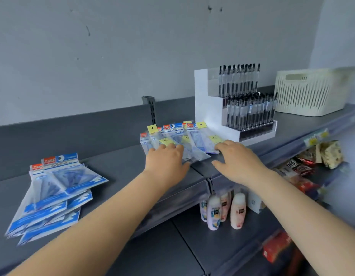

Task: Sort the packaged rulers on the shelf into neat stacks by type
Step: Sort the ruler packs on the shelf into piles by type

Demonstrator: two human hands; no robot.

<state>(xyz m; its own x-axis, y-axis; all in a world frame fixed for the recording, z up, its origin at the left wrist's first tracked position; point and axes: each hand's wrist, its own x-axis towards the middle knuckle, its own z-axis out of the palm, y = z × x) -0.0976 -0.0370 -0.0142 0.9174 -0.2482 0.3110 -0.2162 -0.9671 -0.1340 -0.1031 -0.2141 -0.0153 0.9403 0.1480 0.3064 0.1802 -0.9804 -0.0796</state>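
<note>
**Clerk:** Item one, the mixed ruler packs (182, 140)?

**Operator:** I log them fanned out on the shelf (116, 166), just left of the white pen display (232, 108), its base edge almost touching the rightmost pack. Yellow-tagged and blue-headed types are interleaved, unsorted.

**Clerk:** Item two, hands?

**Operator:** My left hand (166, 162) lies flat on the near ends of the fan, fingers straight, pressing and gripping nothing. My right hand (237, 158) is spread open, fingertips touching the pack nearest the display. The two hands are apart, with several packs between them.

**Clerk:** Item three, sorted stock?

**Operator:** One blue-pack stack (51, 194), well left of the display, loosely splayed and not yet neat.

**Clerk:** Risks?

**Operator:** In my judgement: glossy sleeves slide, so a sweep could push packs over the shelf's front lip onto the bottles (222, 210) below. A wide right-hand reach could bump the display and tip pens. Overlapped packs may lift in pairs, mixing types.
</note>
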